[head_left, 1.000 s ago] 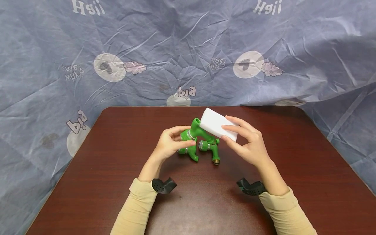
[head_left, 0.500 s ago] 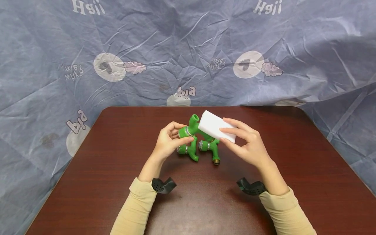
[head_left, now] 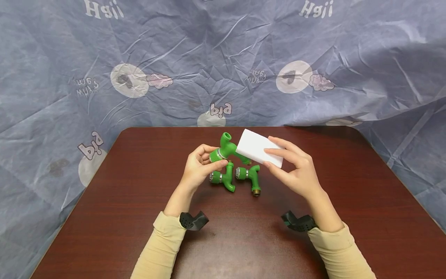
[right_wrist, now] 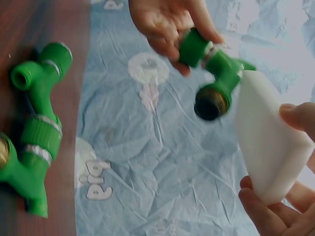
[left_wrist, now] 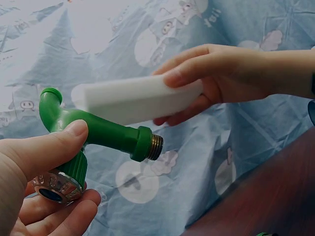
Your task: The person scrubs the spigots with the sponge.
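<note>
My left hand (head_left: pixel 198 166) grips a green faucet (left_wrist: pixel 106 129) by its ribbed knob end, thumb on the body. The faucet is held above the table, its brass threaded end pointing right in the left wrist view. In my right hand (head_left: pixel 296 166) is a white sponge block (head_left: pixel 258 148), pinched between thumb and fingers. The block's left end is against or very close to the faucet body; contact is hard to tell. Below the held faucet, a second green faucet (head_left: pixel 227 178) and a third green faucet (head_left: pixel 253 179) lie on the table.
The dark red-brown table (head_left: pixel 223 236) reaches back to a wrinkled blue printed cloth (head_left: pixel 195 58) hanging behind it. A black wrist camera mount (head_left: pixel 193 221) sits on the left wrist, and another black mount (head_left: pixel 299 222) on the right.
The held faucet has shifted left and up a little and tilted, clear of the faucets below it. The white sponge block dipped slightly, then moved back up and right beside it.
</note>
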